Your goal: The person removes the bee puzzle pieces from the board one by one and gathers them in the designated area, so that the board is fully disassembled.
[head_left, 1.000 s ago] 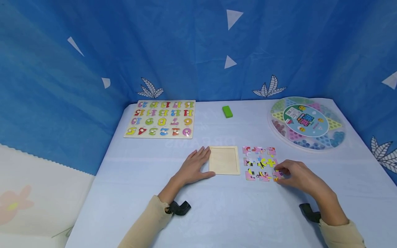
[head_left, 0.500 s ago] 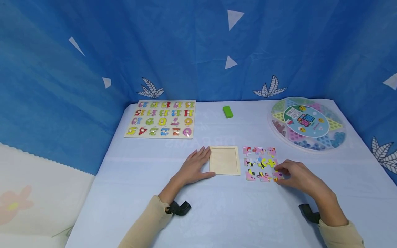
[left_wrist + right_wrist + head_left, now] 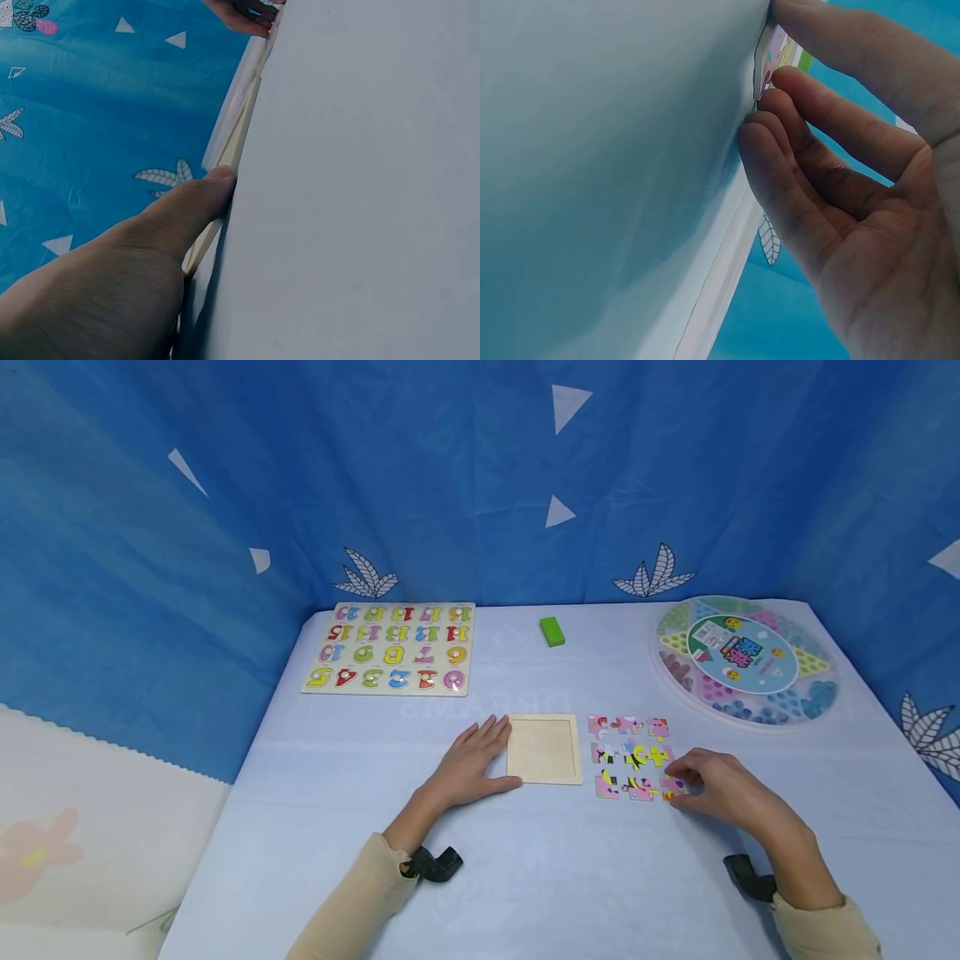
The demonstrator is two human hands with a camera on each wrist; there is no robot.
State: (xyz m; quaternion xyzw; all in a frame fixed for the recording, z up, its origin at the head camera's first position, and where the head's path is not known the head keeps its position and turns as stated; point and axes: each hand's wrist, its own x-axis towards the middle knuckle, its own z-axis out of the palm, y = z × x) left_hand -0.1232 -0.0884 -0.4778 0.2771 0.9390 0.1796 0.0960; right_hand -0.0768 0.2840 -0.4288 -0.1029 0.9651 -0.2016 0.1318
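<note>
A small square wooden tray [image 3: 542, 750] with a raised rim lies in the middle of the table. My left hand [image 3: 474, 766] rests at its left side, fingers spread, fingertips at the upper corner and thumb at the lower one. In the left wrist view the thumb [image 3: 202, 196] touches the tray's edge. Right of the tray, pink and yellow jigsaw pieces [image 3: 632, 756] lie in three rows, slightly apart. My right hand [image 3: 720, 785] pinches the bottom-right puzzle piece [image 3: 672, 785] by its edges between thumb and fingers, flat at table level. The right wrist view shows that piece [image 3: 767, 64] edge-on, partly covered by fingers.
A wooden number puzzle board [image 3: 388, 649] lies at the back left. A green block [image 3: 552, 632] sits at the back middle. At the back right lies a round, clear-lidded game box [image 3: 742, 656]. Blue curtain [image 3: 480, 477] hangs behind the table.
</note>
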